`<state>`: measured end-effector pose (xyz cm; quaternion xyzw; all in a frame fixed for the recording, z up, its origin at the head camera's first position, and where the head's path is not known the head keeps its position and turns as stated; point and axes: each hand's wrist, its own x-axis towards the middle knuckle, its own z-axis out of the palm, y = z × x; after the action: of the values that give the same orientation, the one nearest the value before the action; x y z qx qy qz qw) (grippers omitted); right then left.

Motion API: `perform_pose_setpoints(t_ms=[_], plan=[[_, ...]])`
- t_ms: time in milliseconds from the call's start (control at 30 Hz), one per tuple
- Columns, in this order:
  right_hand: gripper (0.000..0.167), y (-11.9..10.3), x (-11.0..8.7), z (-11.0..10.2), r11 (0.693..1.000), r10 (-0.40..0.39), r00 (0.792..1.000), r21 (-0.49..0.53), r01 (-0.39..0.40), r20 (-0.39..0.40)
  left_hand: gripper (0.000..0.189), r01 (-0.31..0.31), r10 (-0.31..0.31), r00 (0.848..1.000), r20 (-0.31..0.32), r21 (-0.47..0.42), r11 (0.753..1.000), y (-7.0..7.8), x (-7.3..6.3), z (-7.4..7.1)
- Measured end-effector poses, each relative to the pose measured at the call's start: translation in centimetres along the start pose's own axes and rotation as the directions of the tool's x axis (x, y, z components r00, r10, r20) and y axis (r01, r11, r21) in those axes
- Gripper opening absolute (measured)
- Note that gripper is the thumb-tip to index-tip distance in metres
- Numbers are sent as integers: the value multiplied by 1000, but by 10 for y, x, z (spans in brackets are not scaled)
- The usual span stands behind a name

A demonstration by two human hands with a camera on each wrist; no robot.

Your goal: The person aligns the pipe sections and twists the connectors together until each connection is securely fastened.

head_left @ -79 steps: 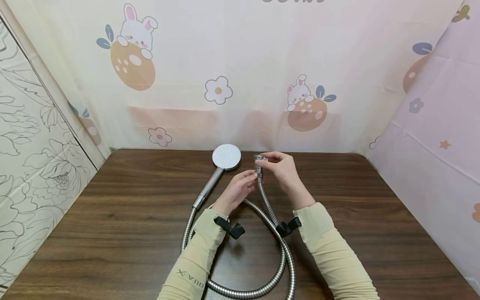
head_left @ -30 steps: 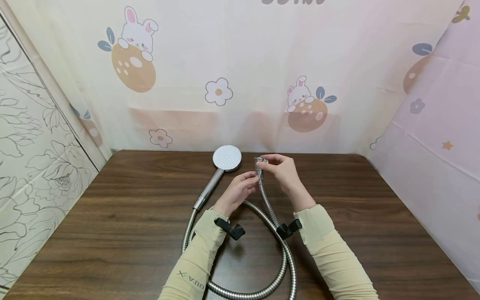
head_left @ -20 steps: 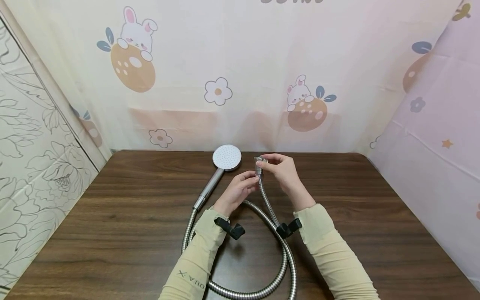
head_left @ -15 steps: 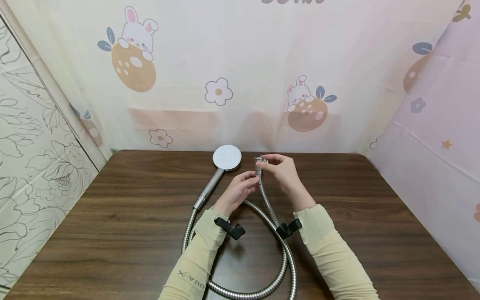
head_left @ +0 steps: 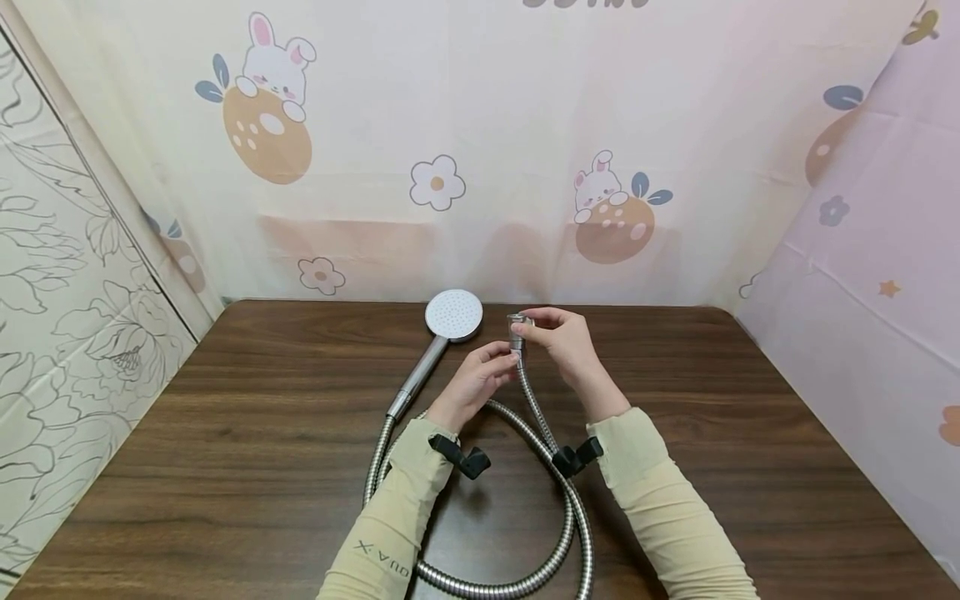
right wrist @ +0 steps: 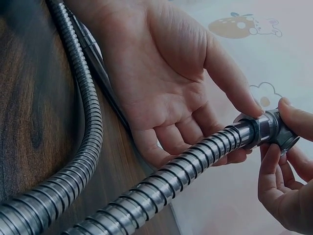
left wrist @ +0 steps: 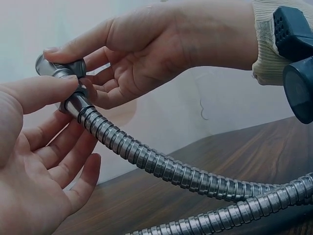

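My left hand (head_left: 480,379) pinches the metal nut (right wrist: 259,128) at the end of a ribbed steel shower hose (head_left: 531,400). Its thumb lies over the nut, with the other fingers spread below, as the left wrist view shows. My right hand (head_left: 566,342) grips a chrome T-shaped fitting (right wrist: 283,134) between thumb and fingers, directly above that nut. Fitting and nut are in line, end to end, held up near the table's far edge. The fingers hide part of the joint between them. Left of the hands lies a round white-faced shower head (head_left: 453,315), its handle joined to the hose's other end.
The hose loops (head_left: 570,525) across the dark wooden table (head_left: 712,433) beneath both forearms and crosses itself near the right wrist. Behind the table hangs a printed curtain (head_left: 495,125) with rabbits and flowers. Black camera mounts (head_left: 471,462) sit on the wrists.
Both hands keep their hold on the fitting and nut in nearly the same place. Only slight finger shifts show at the nut; the shower head has not moved.
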<state>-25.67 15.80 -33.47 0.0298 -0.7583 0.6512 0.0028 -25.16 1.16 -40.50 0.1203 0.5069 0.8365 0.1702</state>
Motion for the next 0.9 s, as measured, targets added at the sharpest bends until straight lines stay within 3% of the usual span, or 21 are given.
perform_pose_setpoints(t_ms=[667,900], plan=[[38,1,-1,0,1000,-12,1000,-9,12,9,11,3,-3,1000,-8,-13,1000,-1,0,0],[40,0,0,-1,1000,-10,1000,-15,10,-6,16,3,-2,997,78,-2,1000,1,-2,0]])
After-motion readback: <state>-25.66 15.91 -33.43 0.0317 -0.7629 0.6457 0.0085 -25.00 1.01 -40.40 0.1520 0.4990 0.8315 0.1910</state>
